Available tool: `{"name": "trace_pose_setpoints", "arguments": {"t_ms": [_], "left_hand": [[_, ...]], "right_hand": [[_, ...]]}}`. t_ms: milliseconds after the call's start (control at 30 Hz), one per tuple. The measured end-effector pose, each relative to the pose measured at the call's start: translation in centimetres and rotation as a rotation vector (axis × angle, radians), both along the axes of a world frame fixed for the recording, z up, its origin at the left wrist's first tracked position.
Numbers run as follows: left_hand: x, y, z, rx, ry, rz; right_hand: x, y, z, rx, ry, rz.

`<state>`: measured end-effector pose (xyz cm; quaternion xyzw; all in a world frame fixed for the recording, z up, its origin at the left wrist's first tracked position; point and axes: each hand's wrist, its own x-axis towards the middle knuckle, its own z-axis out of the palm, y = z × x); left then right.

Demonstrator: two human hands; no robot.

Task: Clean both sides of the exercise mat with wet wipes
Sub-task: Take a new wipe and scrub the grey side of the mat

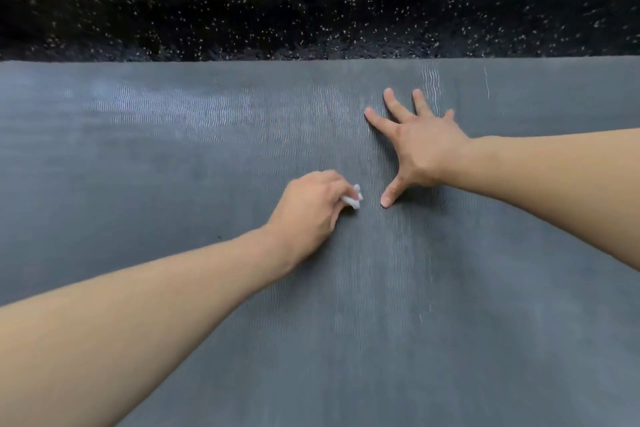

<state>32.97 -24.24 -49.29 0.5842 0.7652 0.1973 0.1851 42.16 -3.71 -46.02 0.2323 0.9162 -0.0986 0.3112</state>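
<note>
The grey mat (pixel 207 288) lies flat on the dark speckled floor (pixel 311 17) and fills most of the view. The right hand (pixel 420 146) is spread wide, fingers straight, pressing down on the mat, likely to stop it sliding or bunching up. Just beside its thumb, the left hand (pixel 308 210) is curled round a small scrunched white wipe (pixel 354 197) and holds it against the mat to rub it. Both arms reach forward, low over the mat.
</note>
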Motion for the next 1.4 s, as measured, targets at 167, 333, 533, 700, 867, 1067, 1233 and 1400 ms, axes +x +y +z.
{"name": "trace_pose_setpoints", "arguments": {"t_ms": [167, 333, 533, 700, 867, 1067, 1233, 1400], "left_hand": [[-0.7, 1.3, 1.0, -0.015, 0.035, 0.148], [2.8, -0.9, 0.5, -0.087, 0.076, 0.153], [11.8, -13.5, 0.3, -0.064, -0.105, -0.104], [12.8, -15.6, 0.9, -0.071, -0.126, -0.008], [16.5, -20.8, 0.7, -0.145, -0.192, 0.015], [18.8, -24.9, -0.3, -0.213, -0.164, -0.158], [18.4, -25.2, -0.2, -0.200, -0.143, -0.273], [13.4, -17.5, 0.3, -0.024, -0.013, -0.335]], "right_hand": [[2.2, -3.0, 1.5, -0.056, 0.085, -0.042], [12.8, -14.7, 0.8, -0.065, 0.036, 0.028], [16.8, -20.4, -1.8, -0.032, 0.017, 0.069], [20.4, -23.8, -0.9, -0.124, 0.074, 0.212], [25.5, -28.2, -1.1, -0.160, 0.057, 0.390], [28.4, -28.8, -1.5, -0.173, 0.156, 0.601], [24.0, -24.8, -0.8, -0.233, 0.525, 0.399], [11.7, -7.4, -2.0, 0.034, 0.662, 0.095]]}}
